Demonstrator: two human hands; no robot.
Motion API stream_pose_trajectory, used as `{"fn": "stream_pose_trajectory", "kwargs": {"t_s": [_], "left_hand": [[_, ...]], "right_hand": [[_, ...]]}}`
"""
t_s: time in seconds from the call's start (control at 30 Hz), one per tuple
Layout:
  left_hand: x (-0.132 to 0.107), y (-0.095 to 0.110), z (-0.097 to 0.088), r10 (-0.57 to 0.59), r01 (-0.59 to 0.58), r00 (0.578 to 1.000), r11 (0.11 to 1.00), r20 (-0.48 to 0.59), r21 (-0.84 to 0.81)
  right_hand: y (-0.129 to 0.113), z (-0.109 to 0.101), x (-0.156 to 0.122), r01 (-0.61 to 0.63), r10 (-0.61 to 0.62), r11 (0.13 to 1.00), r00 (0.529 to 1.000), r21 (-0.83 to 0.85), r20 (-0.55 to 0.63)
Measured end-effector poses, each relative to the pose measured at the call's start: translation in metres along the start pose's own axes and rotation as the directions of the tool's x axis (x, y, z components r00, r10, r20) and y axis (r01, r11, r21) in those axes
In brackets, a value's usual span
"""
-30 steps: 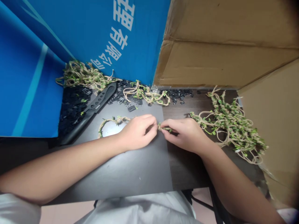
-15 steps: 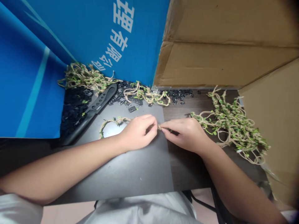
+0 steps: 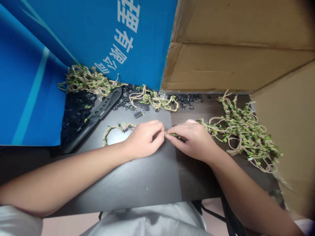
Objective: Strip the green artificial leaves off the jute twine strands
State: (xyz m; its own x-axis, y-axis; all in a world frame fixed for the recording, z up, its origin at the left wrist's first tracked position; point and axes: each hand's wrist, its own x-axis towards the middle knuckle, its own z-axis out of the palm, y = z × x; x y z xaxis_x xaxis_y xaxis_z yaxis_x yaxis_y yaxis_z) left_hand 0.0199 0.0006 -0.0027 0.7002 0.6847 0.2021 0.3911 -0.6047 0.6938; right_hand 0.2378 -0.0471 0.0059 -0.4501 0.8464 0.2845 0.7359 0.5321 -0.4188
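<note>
The left hand (image 3: 144, 139) and right hand (image 3: 193, 141), both curled, pinch a leafy jute cord (image 3: 172, 134) between fingertips; open surface (image 3: 194, 183) runs to its near edge at 6 o'clock; vine heap (image 3: 242, 131) at 3 o'clock.

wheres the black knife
In the head view, the black knife lies on the dark mat, beyond the left hand, next to the heap of black plastic pieces.

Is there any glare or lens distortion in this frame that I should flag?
In the head view, a white glare patch shines on the dark mat inside the leafy twine loop, beside the left hand; wide-angle distortion slants the cardboard edges; a dark blur shades the top-right corner.
</note>
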Motion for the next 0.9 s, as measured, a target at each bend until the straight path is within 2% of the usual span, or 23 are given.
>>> {"fn": "stream_pose_trajectory", "kwargs": {"t_s": [0.2,0.43,0.53,0.63,0.9], "left_hand": [[0.0,0.0,0.0,0.002,-0.002,1.0,1.0,0.008,0.008],[-0.001,-0.001,0.0,0.01,-0.011,1.0,1.0,0.019,0.021],[-0.001,-0.001,0.0,0.013,-0.015,0.999,0.999,0.037,0.041],[-0.001,-0.002,0.001,0.02,-0.022,0.999,0.999,0.044,0.048],[0.0,0.0,0.0,0.023,-0.024,0.999,1.0,0.024,0.012]], "right_hand": [[-0.005,0.0,0.001,0.051,-0.054,0.994,0.998,0.096,0.024],[-0.007,0.003,-0.001,-0.092,0.074,0.973,0.993,0.214,0.092],[-0.009,0.001,-0.001,-0.141,0.119,0.974,0.984,0.178,0.129],[-0.012,0.0,-0.002,-0.161,0.145,0.977,0.982,0.138,0.119],[-0.01,-0.001,-0.003,-0.097,0.09,0.992,0.992,0.085,0.087]]}}
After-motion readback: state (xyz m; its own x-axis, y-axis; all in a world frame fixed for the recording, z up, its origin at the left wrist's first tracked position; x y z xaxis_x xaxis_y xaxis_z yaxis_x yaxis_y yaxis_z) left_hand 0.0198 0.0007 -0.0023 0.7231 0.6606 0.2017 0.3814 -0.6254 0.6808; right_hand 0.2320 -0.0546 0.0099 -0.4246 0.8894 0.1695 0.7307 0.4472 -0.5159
